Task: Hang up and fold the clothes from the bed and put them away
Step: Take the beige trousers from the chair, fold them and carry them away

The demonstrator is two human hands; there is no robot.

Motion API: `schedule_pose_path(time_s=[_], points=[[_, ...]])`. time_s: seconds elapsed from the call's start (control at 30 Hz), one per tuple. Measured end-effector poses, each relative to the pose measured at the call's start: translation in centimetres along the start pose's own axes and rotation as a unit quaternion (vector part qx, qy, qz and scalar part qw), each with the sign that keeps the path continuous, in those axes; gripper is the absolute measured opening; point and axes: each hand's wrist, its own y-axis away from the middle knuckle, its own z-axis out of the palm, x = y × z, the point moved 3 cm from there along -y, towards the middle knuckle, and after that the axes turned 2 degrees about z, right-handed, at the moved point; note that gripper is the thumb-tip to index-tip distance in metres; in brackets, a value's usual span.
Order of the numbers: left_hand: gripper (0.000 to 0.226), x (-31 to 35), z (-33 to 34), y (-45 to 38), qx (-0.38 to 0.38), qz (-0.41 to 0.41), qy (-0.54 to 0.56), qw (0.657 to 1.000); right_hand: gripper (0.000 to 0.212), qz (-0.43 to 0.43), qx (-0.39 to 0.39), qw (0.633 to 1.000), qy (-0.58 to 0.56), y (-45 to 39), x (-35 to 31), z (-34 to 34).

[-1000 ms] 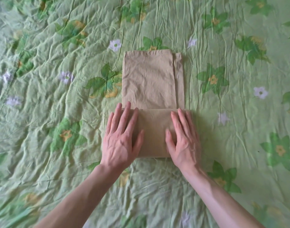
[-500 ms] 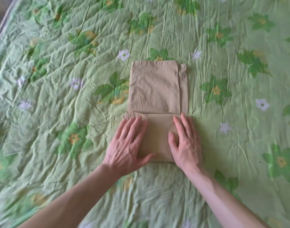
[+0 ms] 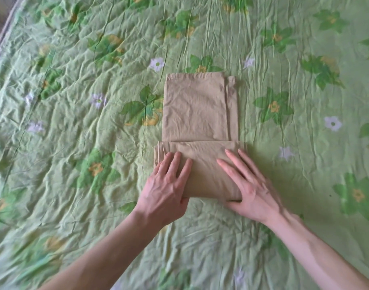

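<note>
A tan garment [image 3: 197, 114], folded into a narrow rectangle, lies flat in the middle of the bed. Its near third is doubled over into a thicker band. My left hand [image 3: 167, 185] rests on the left end of that band, fingers spread on top and thumb tucked under the near edge. My right hand [image 3: 249, 185] covers the right end, fingers flat on top and thumb lying along the near edge, low against the bed. A narrow strip of a lower layer shows along the garment's right side.
The bed is covered by a wrinkled green bedspread [image 3: 75, 132] printed with leaves and flowers, and it fills nearly the whole view. The bed's left edge [image 3: 3, 32] shows at the top left corner. No other clothes are in view.
Both hands have slid back toward me and outward over the folded band. Their thumbs have dropped to the band's near edge, the left one going under it. The garment has stayed in place.
</note>
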Motion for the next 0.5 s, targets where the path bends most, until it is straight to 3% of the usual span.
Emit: schedule_pose_path(time_s=[0.13, 0.3, 0.4, 0.5], points=[[0.083, 1.3, -2.2, 1.4, -0.057, -0.001, 0.009, 0.998, 0.109, -0.025, -0.037, 0.999, -0.026, 1.9, -0.1, -2.7], [0.079, 0.7, -4.9, 3.2, -0.075, 0.077, 0.062, 0.992, 0.089, -0.03, -0.074, 0.996, -0.034, 3.5, -1.2, -6.3], [0.071, -1.1, -5.8, 3.2, -0.084, 0.069, 0.153, 0.982, 0.067, -0.02, -0.13, 0.986, -0.099, 3.3, -1.6, -7.3], [0.059, -3.7, -5.7, 2.5, -0.07, 0.013, 0.329, 0.941, 0.072, 0.021, -0.117, 0.965, -0.235, 2.2, -0.7, -7.9]])
